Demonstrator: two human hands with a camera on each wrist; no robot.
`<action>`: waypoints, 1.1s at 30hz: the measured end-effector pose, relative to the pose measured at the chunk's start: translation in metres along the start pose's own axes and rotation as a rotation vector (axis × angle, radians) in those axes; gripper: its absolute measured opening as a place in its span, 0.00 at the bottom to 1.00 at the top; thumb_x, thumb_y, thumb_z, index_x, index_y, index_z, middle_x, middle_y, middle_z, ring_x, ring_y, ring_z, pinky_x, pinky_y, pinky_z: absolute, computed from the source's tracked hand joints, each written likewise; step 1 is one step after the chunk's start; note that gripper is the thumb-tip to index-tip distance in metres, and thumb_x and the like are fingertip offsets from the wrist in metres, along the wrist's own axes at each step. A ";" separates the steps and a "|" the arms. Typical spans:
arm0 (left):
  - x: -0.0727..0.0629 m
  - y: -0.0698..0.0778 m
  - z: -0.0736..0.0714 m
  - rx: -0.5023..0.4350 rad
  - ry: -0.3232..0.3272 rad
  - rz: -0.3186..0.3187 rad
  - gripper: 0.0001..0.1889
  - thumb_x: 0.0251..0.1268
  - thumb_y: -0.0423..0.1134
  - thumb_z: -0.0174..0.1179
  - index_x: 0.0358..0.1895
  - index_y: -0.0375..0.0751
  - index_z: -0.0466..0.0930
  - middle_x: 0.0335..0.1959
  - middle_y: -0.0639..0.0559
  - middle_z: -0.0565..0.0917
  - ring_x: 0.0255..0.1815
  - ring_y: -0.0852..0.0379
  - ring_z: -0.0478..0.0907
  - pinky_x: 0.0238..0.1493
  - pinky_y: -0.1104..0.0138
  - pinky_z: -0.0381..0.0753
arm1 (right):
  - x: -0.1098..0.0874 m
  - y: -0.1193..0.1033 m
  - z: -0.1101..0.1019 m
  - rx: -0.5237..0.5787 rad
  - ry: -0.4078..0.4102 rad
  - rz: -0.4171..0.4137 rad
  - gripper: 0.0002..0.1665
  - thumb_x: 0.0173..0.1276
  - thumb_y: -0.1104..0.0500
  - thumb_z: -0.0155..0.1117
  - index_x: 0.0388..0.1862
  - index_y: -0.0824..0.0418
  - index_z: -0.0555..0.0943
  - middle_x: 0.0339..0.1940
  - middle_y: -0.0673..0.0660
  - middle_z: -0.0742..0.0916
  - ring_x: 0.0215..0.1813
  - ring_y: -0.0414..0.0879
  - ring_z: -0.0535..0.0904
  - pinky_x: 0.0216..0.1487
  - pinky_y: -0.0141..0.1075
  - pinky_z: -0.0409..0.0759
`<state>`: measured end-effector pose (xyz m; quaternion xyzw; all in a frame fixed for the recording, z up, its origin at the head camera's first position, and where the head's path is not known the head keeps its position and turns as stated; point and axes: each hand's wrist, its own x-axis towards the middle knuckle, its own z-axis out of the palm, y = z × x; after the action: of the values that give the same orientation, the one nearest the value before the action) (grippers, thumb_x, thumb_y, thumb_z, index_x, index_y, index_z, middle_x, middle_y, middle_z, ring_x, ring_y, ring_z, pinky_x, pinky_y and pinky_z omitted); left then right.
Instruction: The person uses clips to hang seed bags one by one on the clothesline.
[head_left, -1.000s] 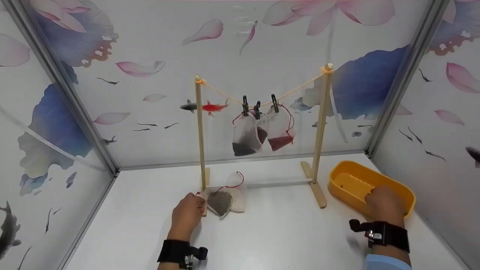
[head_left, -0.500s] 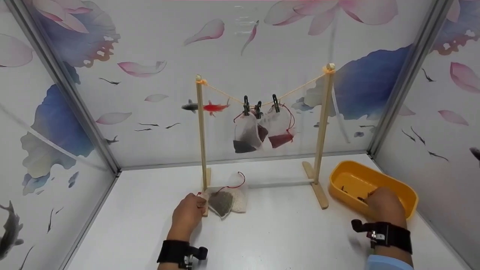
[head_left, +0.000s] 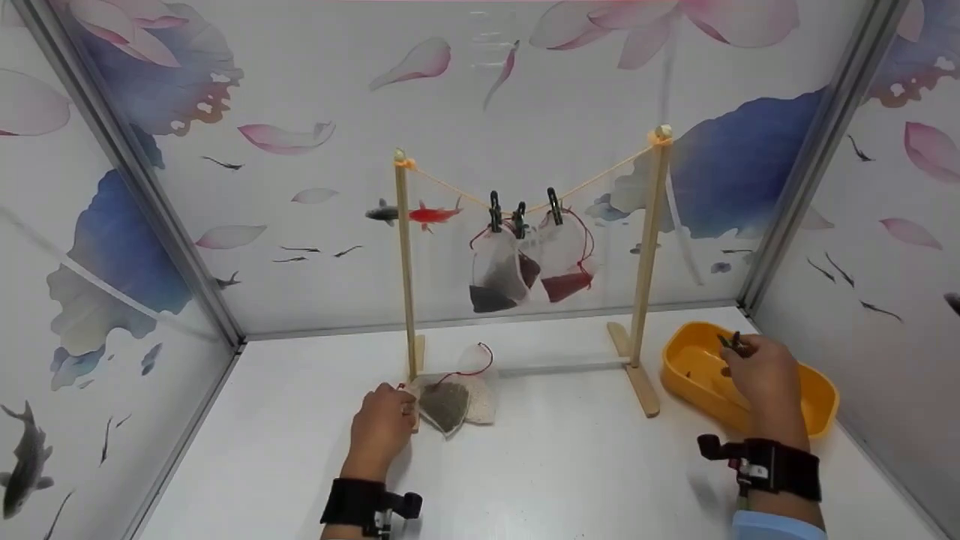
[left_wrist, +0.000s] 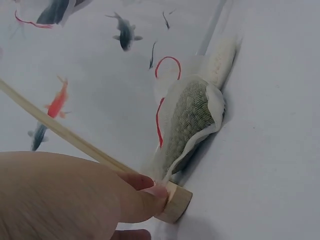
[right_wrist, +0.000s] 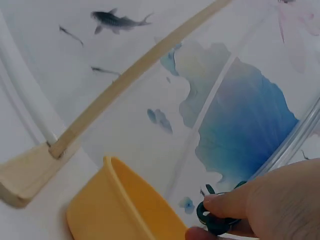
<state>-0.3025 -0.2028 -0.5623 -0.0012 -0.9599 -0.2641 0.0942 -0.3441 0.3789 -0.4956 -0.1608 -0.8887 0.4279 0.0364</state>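
My left hand pinches the gathered top of a sheer drawstring bag of grey-green grains between thumb and finger, by the foot of the left wooden post. The bag's filled part lies on the table against another sheer bag of pale grains, with a red cord looping above. Over the yellow basin, my right hand holds a small dark green clip with its fingertips; whether it holds more than one cannot be told. Small dark bits lie in the basin.
An orange cord sags between two wooden posts. Hanging from it on dark clips are a bag with black contents and bags with reddish contents. A pale bar joins the posts low down.
My right hand has risen out of the yellow basin, bringing a dark green clip into sight at its fingertips. The left hand stays at the bag's gathered top.
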 end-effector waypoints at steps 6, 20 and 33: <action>0.003 0.017 -0.016 -0.090 -0.007 -0.014 0.17 0.74 0.37 0.76 0.62 0.39 0.93 0.58 0.40 0.85 0.63 0.40 0.81 0.53 0.48 0.88 | -0.014 -0.044 0.023 0.168 -0.005 -0.129 0.36 0.90 0.50 0.65 0.89 0.59 0.70 0.73 0.68 0.87 0.48 0.38 0.92 0.47 0.23 0.89; -0.002 0.092 -0.050 -0.296 0.042 0.285 0.23 0.77 0.46 0.77 0.70 0.48 0.89 0.60 0.51 0.87 0.65 0.48 0.85 0.65 0.47 0.88 | -0.068 -0.153 0.141 0.485 -0.395 -0.477 0.19 0.85 0.62 0.71 0.69 0.67 0.89 0.46 0.58 0.95 0.39 0.43 0.91 0.46 0.33 0.93; -0.017 0.097 -0.069 -0.188 0.006 0.440 0.32 0.72 0.51 0.79 0.75 0.45 0.85 0.61 0.52 0.87 0.62 0.49 0.88 0.64 0.52 0.91 | -0.104 -0.182 0.202 0.536 -0.719 -0.513 0.11 0.83 0.63 0.72 0.56 0.70 0.91 0.37 0.50 0.93 0.32 0.41 0.86 0.38 0.33 0.90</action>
<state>-0.2678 -0.1540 -0.4582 -0.2183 -0.9075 -0.3253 0.1518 -0.3331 0.0884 -0.4749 0.2345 -0.7149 0.6461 -0.1279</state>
